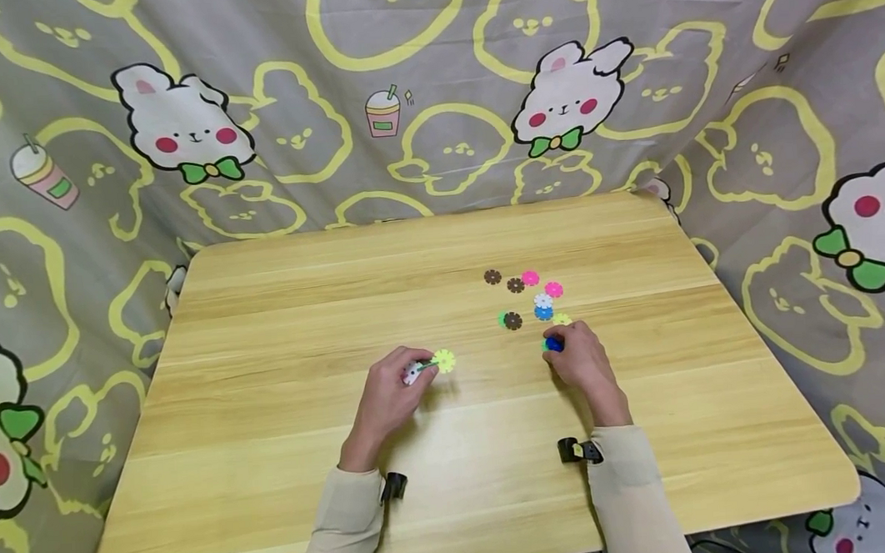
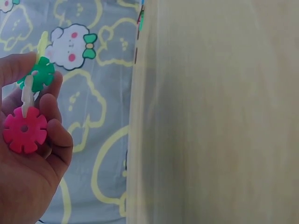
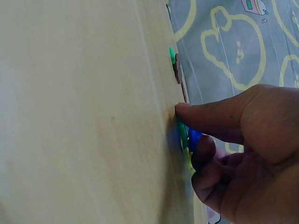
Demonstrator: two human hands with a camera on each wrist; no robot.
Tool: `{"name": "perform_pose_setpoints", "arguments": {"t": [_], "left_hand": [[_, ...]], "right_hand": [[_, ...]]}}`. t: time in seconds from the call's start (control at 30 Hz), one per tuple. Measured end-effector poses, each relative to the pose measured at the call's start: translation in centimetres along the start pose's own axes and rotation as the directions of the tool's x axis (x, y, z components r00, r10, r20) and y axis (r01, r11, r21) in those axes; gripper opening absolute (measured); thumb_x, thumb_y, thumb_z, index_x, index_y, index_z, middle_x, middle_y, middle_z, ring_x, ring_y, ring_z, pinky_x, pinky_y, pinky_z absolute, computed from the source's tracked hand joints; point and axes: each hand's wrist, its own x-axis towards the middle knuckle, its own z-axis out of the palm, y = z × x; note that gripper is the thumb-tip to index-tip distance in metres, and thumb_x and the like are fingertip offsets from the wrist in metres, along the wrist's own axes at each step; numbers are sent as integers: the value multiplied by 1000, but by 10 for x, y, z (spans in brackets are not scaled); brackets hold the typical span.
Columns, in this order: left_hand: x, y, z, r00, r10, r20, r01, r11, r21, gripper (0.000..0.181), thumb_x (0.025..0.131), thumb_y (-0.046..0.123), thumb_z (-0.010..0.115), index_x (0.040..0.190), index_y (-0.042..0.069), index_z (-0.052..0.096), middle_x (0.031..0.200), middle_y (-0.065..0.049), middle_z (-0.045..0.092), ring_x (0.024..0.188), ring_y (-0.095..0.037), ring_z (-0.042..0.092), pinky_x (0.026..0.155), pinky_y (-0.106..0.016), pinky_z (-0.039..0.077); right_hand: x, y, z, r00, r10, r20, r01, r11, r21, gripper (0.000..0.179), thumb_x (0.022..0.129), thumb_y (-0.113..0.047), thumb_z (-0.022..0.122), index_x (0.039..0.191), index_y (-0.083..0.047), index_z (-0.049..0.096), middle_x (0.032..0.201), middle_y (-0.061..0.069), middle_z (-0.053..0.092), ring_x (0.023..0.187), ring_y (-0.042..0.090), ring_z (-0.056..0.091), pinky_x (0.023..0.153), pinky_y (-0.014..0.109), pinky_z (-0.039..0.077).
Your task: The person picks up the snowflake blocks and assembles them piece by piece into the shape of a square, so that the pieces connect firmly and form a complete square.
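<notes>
My left hand (image 1: pixel 387 394) holds a small chain of interlocked notched plastic discs above the table. A yellow disc (image 1: pixel 444 361) sticks out past the fingertips. In the left wrist view, a green disc (image 2: pixel 45 74) sits by the thumb, followed by a white disc (image 2: pixel 27 95) seen edge-on and a pink disc (image 2: pixel 35 135) over the palm. Down at the tabletop, my right hand (image 1: pixel 587 367) pinches a blue disc (image 1: pixel 555 345) and a green disc (image 3: pixel 182 133) between thumb and fingers. The fingers partly hide both discs.
Loose discs lie beyond my right hand on the wooden table (image 1: pixel 271 452): brown discs (image 1: pixel 493 277), pink discs (image 1: pixel 554 290), a white disc (image 1: pixel 543 301) overlapping a lighter blue disc (image 1: pixel 544 313), and a yellow disc (image 1: pixel 561 319). A patterned curtain (image 1: pixel 431 60) surrounds the table's far sides.
</notes>
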Motion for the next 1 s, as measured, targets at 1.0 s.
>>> {"name": "perform_pose_setpoints", "arguments": {"t": [1.0], "left_hand": [[-2,0,-3,1000,-16,-5,16,1000,18,13,88,21,71,98,13,72,95,-1,71,80,-10,63,68,-25,51]], "right_hand": [[-4,-7,3,988,-144,-48,151,962,228,20,97,-22,58,113,-14,67,100,7,66,86,21,58,69,30,48]]}}
